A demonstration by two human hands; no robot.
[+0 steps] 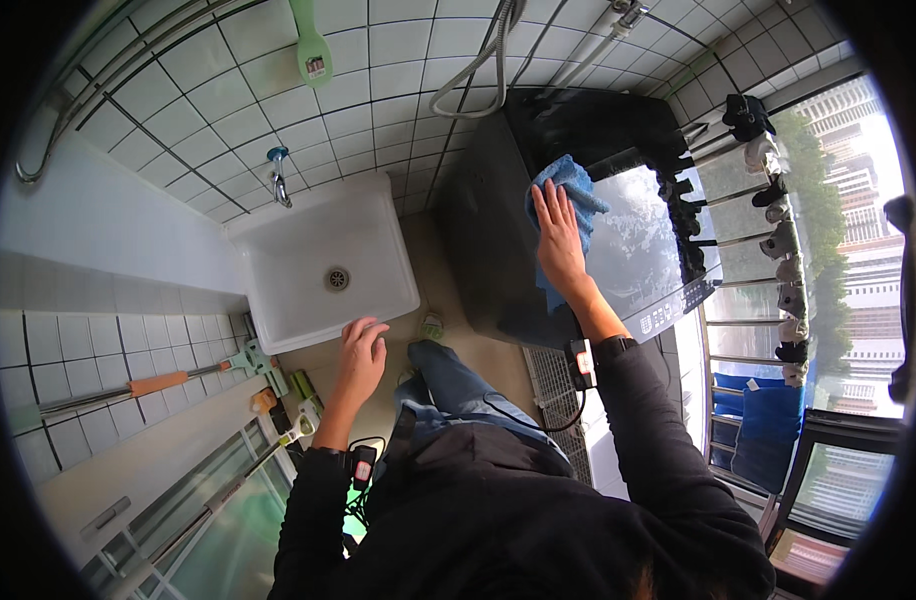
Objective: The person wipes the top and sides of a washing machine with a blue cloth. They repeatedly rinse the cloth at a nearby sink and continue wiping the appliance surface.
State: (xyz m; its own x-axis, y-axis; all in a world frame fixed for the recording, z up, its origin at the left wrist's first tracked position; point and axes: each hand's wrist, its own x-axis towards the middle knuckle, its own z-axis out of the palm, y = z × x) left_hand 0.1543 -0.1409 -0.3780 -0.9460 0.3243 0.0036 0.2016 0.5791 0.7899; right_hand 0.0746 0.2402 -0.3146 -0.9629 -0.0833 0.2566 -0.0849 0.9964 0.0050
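Note:
My right hand [560,243] lies flat on a crumpled blue cloth [576,190], its fingers stretched out. Beneath the cloth is the top of a dark washing machine [478,230], near the left edge of its glossy lid [633,235]. One end of the cloth hangs below my palm, partly hidden by the hand. My left hand [362,362] is in the air by the front right corner of a white sink [403,275]. Its fingers are loosely bent and apart, with nothing in them.
A tap [280,185] juts from the tiled wall over the sink. A grey hose [468,95] hangs behind the washing machine. Mop handles [158,382] lean at the left. Socks [786,270] and a blue cloth item [768,435] hang by the window at the right.

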